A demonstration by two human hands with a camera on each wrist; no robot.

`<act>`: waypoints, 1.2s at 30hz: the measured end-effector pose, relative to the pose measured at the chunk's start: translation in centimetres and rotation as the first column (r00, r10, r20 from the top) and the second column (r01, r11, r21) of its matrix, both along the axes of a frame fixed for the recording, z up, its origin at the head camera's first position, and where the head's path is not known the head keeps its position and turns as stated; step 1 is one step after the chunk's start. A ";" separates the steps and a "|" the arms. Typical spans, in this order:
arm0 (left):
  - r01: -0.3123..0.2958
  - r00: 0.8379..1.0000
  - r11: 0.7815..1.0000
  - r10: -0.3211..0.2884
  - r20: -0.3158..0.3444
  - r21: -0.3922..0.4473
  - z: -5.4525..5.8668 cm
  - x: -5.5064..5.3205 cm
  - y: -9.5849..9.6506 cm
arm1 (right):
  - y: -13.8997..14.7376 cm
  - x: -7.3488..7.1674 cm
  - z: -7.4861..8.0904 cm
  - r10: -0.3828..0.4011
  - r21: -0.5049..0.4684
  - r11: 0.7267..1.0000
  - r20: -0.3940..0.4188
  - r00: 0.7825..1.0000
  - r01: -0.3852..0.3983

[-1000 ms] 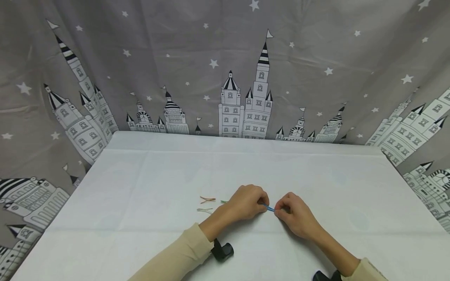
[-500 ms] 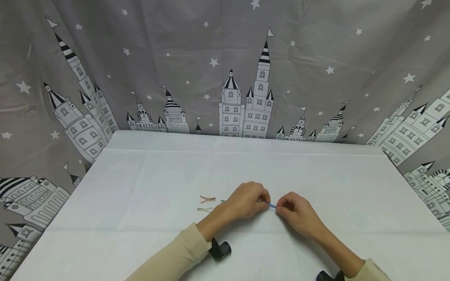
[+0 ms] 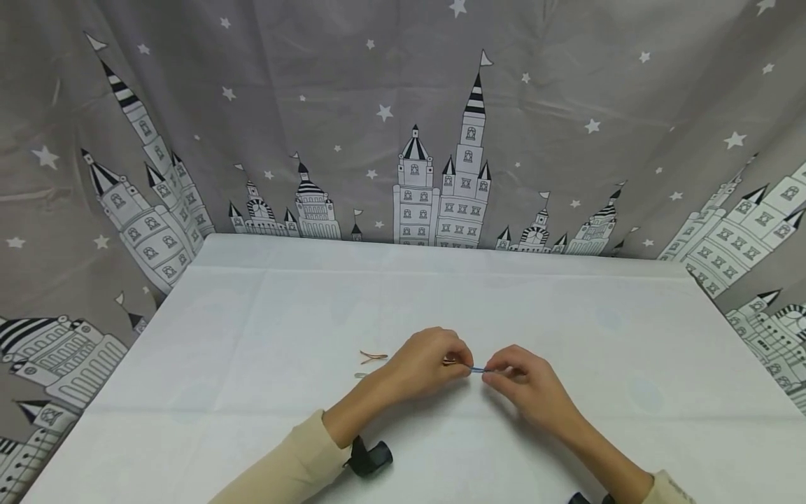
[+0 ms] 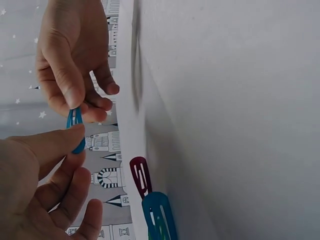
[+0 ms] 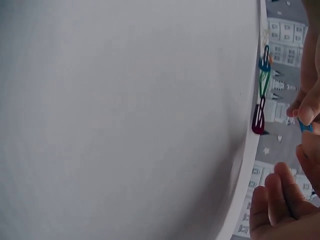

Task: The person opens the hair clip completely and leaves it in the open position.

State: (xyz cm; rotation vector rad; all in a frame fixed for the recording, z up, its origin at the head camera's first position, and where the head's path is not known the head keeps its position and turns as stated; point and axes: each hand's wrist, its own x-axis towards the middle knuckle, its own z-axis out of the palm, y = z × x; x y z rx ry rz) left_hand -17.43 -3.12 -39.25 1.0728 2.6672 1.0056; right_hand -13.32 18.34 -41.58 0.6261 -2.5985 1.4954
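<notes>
A blue snap hair clip (image 3: pixel 477 369) spans the small gap between my two hands in the head view. My left hand (image 3: pixel 428 360) pinches one end between thumb and forefinger. At the opposite end, my right hand (image 3: pixel 529 381) pinches the clip with thumb and fingertips. The left wrist view shows the held blue clip (image 4: pixel 76 131) up close, raised over the table, its ends covered by fingertips. Only a sliver of the held blue clip (image 5: pixel 305 126) appears in the right wrist view.
On the white table (image 3: pixel 283 322) lie an orange-brown clip (image 3: pixel 373 356) and a pale clip (image 3: pixel 361 375), partly behind my left forearm. A dark red clip (image 4: pixel 140 176) and another blue clip (image 4: pixel 160 215) lie near a green clip (image 5: pixel 264 82). A grey castle-print curtain (image 3: pixel 315 84) hangs behind.
Both hands have shifted slightly left with the blue hair clip held between them. My left forearm now covers more of the pale clip and hides the green one in the head view.
</notes>
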 end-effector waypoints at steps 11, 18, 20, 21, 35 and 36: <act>0.015 1.000 0.998 -0.015 -0.002 0.060 0.6 1.9 -2.2 | -1.6 1.5 0.9 0.079 0.002 0.997 -0.066 0.995 -0.079; -0.003 1.000 0.999 0.004 -0.010 0.044 1.1 2.8 -2.9 | -2.2 2.0 1.2 0.088 0.023 0.996 -0.121 0.989 -0.086; -0.008 1.000 0.999 0.009 -0.021 0.041 1.1 2.9 -3.0 | -2.4 2.1 1.2 0.087 0.027 0.996 -0.133 0.987 -0.084; -0.010 1.000 0.999 0.011 -0.027 0.041 1.0 3.0 -3.0 | -2.4 2.1 1.2 0.085 0.029 0.996 -0.140 0.986 -0.082; -0.091 0.993 0.993 0.096 -0.073 0.076 0.7 3.5 -3.0 | -2.9 1.8 0.8 -0.007 0.099 0.995 -0.235 0.972 0.032; -0.095 0.992 0.993 0.101 -0.077 0.075 0.7 3.5 -3.0 | -3.0 1.8 0.8 -0.013 0.102 0.994 -0.237 0.971 0.038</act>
